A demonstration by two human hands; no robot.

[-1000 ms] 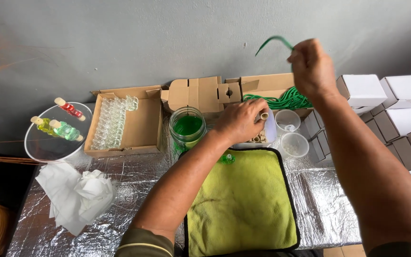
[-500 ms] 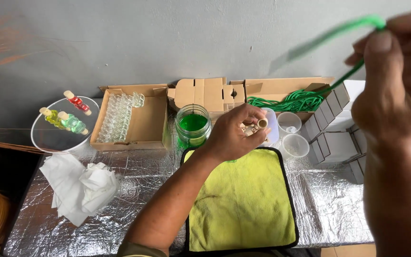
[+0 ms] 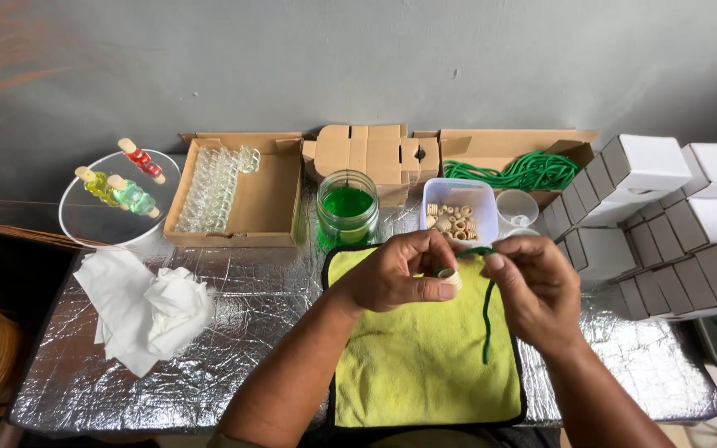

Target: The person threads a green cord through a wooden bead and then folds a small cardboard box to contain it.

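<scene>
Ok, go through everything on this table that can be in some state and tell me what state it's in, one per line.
left hand: pinching a small cork ring
cork ring: held at the cord's end
right hand: gripping the green cord
green cord: dangling over the cloth
glass jar: lidless, holds green liquid
plastic tub: open, holds rings
bottle box: open, partly filled

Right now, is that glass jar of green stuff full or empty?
Partly full: the glass jar stands upright with no lid, green liquid showing below its rim.
</scene>
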